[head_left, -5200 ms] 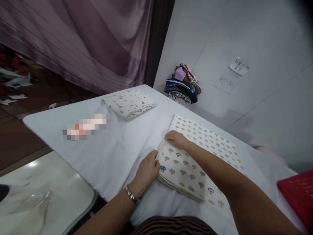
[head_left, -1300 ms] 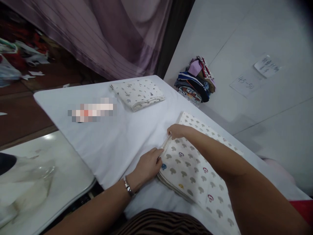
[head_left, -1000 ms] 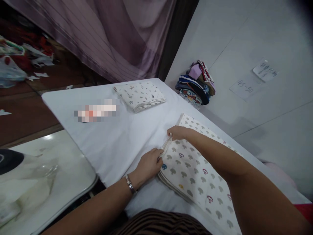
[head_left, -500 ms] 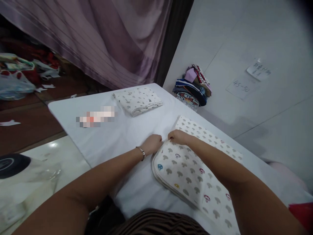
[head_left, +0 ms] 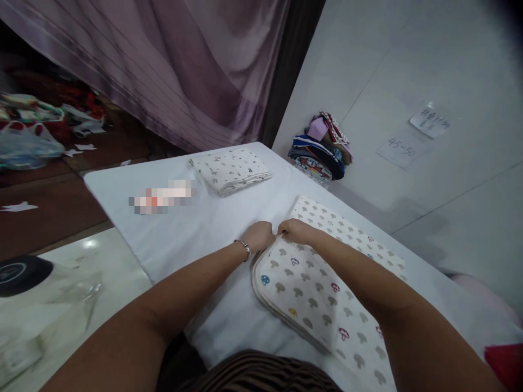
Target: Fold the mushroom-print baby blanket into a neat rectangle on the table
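Observation:
A folded white cloth with mushroom prints (head_left: 302, 294) lies in layers on the white-covered table (head_left: 163, 234). At its far left corner my right hand (head_left: 296, 231) is closed, pinching the fabric edge. Right beside it my left hand (head_left: 260, 236), with a bracelet at the wrist, is also closed at the same corner; its fingertips are partly hidden, and what they grip cannot be made out. Farther back on the table rests another folded white cloth with small dark prints (head_left: 232, 170). A blurred-out pinkish item (head_left: 163, 196) lies to its left.
Folded clothes (head_left: 318, 147) are stacked by the wall beyond the table. A pink curtain (head_left: 212, 71) hangs at the back. Plastic bags (head_left: 30, 144) sit on the floor at left. A dark round lid (head_left: 24, 275) is on a pale surface at lower left.
My left hand has moved slightly right, closer to my right hand. My right hand has shifted a little left, with the cloth's corner still in its pinch.

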Motion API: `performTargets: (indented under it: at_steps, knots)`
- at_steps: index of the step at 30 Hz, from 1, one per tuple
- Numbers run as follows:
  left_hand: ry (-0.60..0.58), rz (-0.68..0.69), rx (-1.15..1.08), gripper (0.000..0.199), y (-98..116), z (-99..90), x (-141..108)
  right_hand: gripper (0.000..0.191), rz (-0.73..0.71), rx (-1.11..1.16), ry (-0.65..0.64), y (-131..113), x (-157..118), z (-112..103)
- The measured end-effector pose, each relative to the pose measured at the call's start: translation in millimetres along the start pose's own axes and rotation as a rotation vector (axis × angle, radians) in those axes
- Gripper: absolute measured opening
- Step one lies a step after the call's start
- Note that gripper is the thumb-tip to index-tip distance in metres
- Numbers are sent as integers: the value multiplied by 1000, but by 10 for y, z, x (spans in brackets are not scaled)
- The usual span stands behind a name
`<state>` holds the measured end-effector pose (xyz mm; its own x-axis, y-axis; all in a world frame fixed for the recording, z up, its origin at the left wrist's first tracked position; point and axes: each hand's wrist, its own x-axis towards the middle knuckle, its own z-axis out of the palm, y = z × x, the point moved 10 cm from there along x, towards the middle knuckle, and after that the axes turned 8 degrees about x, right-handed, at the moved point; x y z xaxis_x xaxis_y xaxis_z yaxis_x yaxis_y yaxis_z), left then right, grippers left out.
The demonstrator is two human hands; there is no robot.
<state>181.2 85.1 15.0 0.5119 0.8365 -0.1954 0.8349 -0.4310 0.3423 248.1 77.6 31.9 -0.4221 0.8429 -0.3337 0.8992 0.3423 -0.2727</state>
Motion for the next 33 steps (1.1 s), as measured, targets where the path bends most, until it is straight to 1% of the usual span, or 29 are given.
performTargets:
  at_steps: [3,5,9,13,15,17,18,23,25,27,29,31,32,33]
  knots:
    - [71,25,-5,21,-25,-39,-23,26,-7,5,-1,-6,-4,-6]
    - [101,42,-29,18,-35,-44,-39,26,-8,6,-1,-9,8,-6]
    - [149,66,-156,11,-57,-52,-37,25,-10,15,12,-14,52,-17]
    - [147,65,-322,10,-94,-25,-19,23,-53,21,42,-38,76,-31]
    - [141,61,-359,10,-100,-15,-24,22,-108,26,54,-81,76,-32]
    - [139,65,-366,11,-87,-18,-40,22,-144,26,38,-117,76,-13]
    - [140,65,-364,12,-81,-23,-52,23,-136,25,24,-114,80,-1]
    - [142,74,-340,19,-54,-40,-100,24,-4,24,-25,-40,86,6]
    - [114,69,-358,21,-62,-12,-101,24,-2,22,-24,-60,79,-13]
    - [47,38,-389,22,-96,54,-96,24,-3,18,-25,-77,72,-22]
    - [-90,8,-399,26,-121,172,-105,24,-3,11,-29,-85,69,-17]
    - [-220,24,-364,25,-116,257,-139,23,-2,9,-32,-85,71,-6]
    - [-234,45,-326,22,-117,244,-150,23,-2,6,-36,-84,74,3]
    - [-203,65,-275,21,-126,187,-152,23,1,1,-43,-80,78,14]
